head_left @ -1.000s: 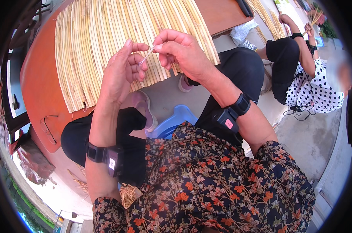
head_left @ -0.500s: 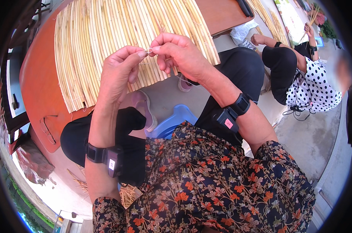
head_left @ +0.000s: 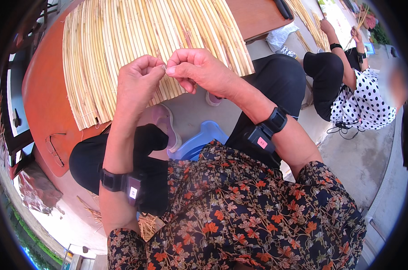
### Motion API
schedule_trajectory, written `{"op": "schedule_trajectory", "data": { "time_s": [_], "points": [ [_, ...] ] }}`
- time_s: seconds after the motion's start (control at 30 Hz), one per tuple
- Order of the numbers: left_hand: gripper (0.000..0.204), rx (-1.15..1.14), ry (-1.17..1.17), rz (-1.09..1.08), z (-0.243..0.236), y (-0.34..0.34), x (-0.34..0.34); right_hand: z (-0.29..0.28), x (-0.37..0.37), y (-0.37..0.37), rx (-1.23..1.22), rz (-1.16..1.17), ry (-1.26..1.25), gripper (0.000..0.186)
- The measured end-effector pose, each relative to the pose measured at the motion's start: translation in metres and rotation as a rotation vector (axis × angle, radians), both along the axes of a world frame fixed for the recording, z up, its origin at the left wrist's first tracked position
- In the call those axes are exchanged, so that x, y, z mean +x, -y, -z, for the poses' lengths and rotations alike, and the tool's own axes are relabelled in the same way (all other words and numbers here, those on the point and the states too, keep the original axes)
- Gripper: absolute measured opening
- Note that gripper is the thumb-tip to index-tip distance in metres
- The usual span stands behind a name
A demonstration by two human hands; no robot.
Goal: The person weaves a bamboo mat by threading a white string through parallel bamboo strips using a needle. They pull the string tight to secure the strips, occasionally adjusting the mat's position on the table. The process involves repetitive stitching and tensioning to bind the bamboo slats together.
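A mat of pale straight stalks point(head_left: 105, 49), bound side by side, lies on the reddish-brown table point(head_left: 40, 94) and overhangs its near edge. Above the mat's near part, my left hand point(head_left: 138, 83) is closed in a pinch, thumb against forefinger. My right hand point(head_left: 199, 69) pinches too, its fingertips meeting the left ones. Between them a tiny bit of thin pale string point(head_left: 165, 70) barely shows; most of it is hidden by the fingers.
Eyeglasses point(head_left: 54, 150) lie on the table's left part. Below, between my knees, sits a blue plastic stool point(head_left: 199, 137). At right, a seated person in a polka-dot top point(head_left: 361, 99) handles stalks, near a plastic bag point(head_left: 278, 38) and loose stalks point(head_left: 312, 27).
The string loop that showed between my fingertips is now mostly hidden. My hands have come down and slightly left. The other person's nearer hand has moved up toward the stalks.
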State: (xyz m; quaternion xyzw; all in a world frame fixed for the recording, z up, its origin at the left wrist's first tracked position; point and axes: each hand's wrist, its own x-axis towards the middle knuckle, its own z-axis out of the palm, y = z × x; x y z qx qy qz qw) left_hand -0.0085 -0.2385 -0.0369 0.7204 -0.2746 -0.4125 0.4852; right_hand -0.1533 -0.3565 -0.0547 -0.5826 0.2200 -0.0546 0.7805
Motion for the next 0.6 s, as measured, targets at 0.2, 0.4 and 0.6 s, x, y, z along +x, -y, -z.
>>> {"op": "schedule_trajectory", "data": {
  "time_s": [0.2,0.4,0.6],
  "points": [
    [0.014,0.214,-0.009,0.026,0.005,-0.007,0.015,0.009,0.005,0.001,-0.602,0.260,-0.081,0.012],
    [0.014,0.190,-0.185,0.005,0.006,-0.014,0.021,0.018,0.006,-0.006,-1.084,0.247,0.000,0.007],
    [0.013,0.137,-0.283,-0.033,0.013,-0.014,0.025,0.028,0.017,-0.007,-1.262,0.171,-0.005,0.010]
  ]
}}
